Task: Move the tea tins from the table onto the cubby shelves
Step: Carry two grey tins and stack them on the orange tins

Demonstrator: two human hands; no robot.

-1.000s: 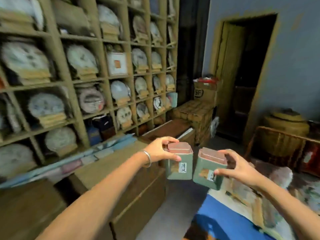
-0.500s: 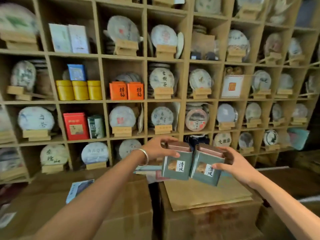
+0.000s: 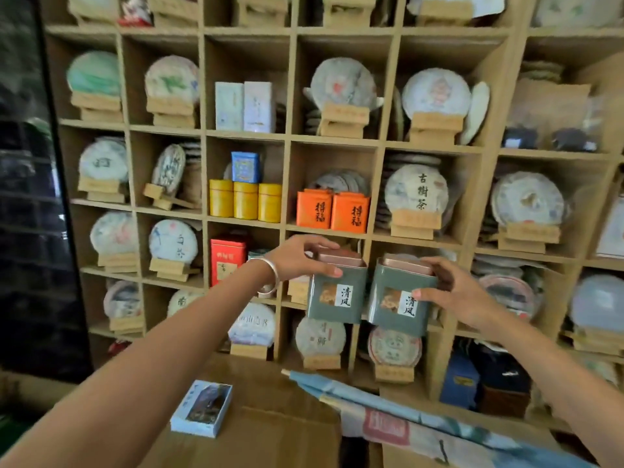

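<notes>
Two green tins up at the cubby shelves, one per hand

Since 1 s ago the view has swung from the doorway side to square-on w/ the cubby shelves (image 3: 337,228), so carry looks nearly done, placing is next. Left hand (image 3: 297,258) grips the left tea tin (image 3: 336,292) from above by its lid edge; right hand (image 3: 452,292) is closed round the right tea tin (image 3: 401,298) at its side. Tins are side by side, almost touching, both in the air in front of the row under the orange tins (image 3: 332,211). Cubbies right behind look occupied by tea cakes (image 3: 320,336), free room there can't be judged. Red tin (image 3: 228,258) cubby, left of the hands, seems to have some space
</notes>
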